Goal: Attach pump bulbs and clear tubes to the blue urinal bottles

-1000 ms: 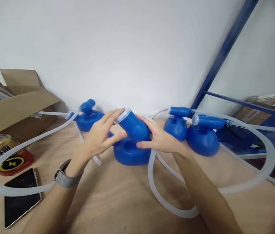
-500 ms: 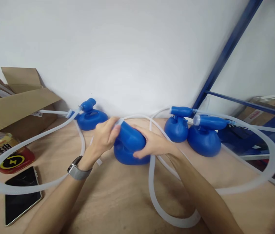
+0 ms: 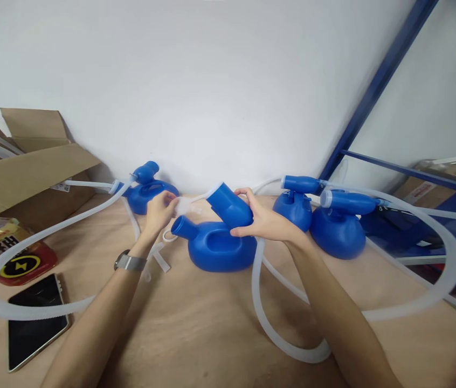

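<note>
My left hand (image 3: 160,213) pinches a translucent white cap (image 3: 183,206) near the spout of a blue urinal bottle (image 3: 220,261). The bottle rests on the table with its open neck towards the left. Above its handle, my right hand (image 3: 262,220) is closed round a blue funnel-shaped cup (image 3: 228,203), whose pale-rimmed mouth faces up and left. A small white ring (image 3: 168,235) and clear plastic strips (image 3: 160,260) lie left of the bottle. A translucent hose (image 3: 258,302) loops on the table by my right forearm.
One blue urinal bottle (image 3: 141,202) with hoses stands at the back left, and two more (image 3: 292,213) at the back right. A cardboard box (image 3: 38,172), a drink bottle (image 3: 21,258) and a phone (image 3: 36,334) are at left. Blue shelving (image 3: 373,91) rises at right.
My left hand has moved left, off the blue cup, and now has the translucent cap. My right hand has shifted slightly right and up with the cup, uncovering the bottle's spout and handle.
</note>
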The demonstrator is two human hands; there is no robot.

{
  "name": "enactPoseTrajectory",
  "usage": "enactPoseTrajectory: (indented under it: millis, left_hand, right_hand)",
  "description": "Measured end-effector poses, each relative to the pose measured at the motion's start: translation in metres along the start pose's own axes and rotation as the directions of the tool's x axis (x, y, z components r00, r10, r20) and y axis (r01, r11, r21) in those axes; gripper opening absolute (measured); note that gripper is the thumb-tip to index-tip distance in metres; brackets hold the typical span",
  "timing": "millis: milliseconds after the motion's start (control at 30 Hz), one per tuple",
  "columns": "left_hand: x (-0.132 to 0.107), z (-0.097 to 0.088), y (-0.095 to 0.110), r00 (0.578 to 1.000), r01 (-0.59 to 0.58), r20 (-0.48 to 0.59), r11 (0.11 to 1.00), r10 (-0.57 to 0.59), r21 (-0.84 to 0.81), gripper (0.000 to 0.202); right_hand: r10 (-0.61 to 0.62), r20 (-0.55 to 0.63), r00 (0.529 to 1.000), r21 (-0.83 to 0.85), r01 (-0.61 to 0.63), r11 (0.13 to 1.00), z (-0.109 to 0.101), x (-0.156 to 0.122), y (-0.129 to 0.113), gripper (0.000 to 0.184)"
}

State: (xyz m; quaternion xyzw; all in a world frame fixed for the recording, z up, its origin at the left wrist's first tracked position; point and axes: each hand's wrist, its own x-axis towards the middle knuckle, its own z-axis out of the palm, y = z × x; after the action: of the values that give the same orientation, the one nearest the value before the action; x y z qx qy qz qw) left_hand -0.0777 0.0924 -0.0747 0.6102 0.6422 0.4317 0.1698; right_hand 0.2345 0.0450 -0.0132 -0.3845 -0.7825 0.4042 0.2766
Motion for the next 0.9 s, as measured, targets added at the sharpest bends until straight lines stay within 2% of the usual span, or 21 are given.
enactPoseTrajectory:
  millis: [100,233,300,367,433,500,567,700,767,900]
  left_hand:
    - [0.006,0.000,-0.014,0.995,0.032,0.097,0.999,-0.034,0.021,0.040]
    - [0.008,-0.010,-0.012,0.959,-0.017,0.283,1.000,0.011,0.021,0.057]
    - [0.004,-0.017,0.001,0.957,-0.072,0.282,0.997,0.065,0.013,0.059]
    - [-0.005,-0.022,0.022,0.944,-0.174,0.279,0.984,0.177,-0.034,0.055]
    - [-0.017,-0.027,0.044,0.888,-0.315,0.314,0.942,0.336,-0.119,0.047]
    - [-0.029,-0.030,0.061,0.870,-0.390,0.282,0.914,0.405,-0.111,0.042]
    - [-0.038,-0.033,0.071,0.872,-0.389,0.279,0.916,0.402,-0.104,0.041]
    - [-0.042,-0.036,0.071,0.834,-0.249,0.433,0.934,0.341,-0.256,0.039]
    - [-0.041,-0.035,0.069,0.825,-0.200,0.455,0.926,0.335,-0.320,0.038]
    - [-0.042,-0.033,0.069,0.780,-0.212,0.498,0.908,0.380,-0.361,0.036]
  right_hand:
    - [-0.045,-0.038,0.998,-0.021,0.044,0.999,-0.006,0.001,0.003,0.084]
    - [-0.160,-0.090,0.983,-0.240,0.135,0.961,-0.005,0.004,0.009,0.077]
    - [-0.189,-0.123,0.974,-0.345,0.137,0.929,-0.001,0.005,0.012,0.078]
    - [-0.219,-0.132,0.967,-0.400,0.151,0.904,0.005,0.006,0.012,0.080]
    - [-0.272,-0.089,0.958,-0.416,0.212,0.884,0.009,0.007,0.009,0.082]
    - [-0.317,-0.051,0.947,-0.404,0.271,0.874,0.011,0.007,0.005,0.083]
    - [-0.326,-0.044,0.944,-0.388,0.285,0.877,0.011,0.005,0.000,0.079]
    - [-0.331,-0.042,0.943,-0.387,0.290,0.875,0.009,0.001,-0.004,0.073]
    - [-0.350,-0.064,0.935,-0.406,0.296,0.865,0.010,0.001,-0.003,0.072]
    - [-0.403,-0.040,0.914,-0.429,0.348,0.834,0.009,0.004,0.002,0.073]
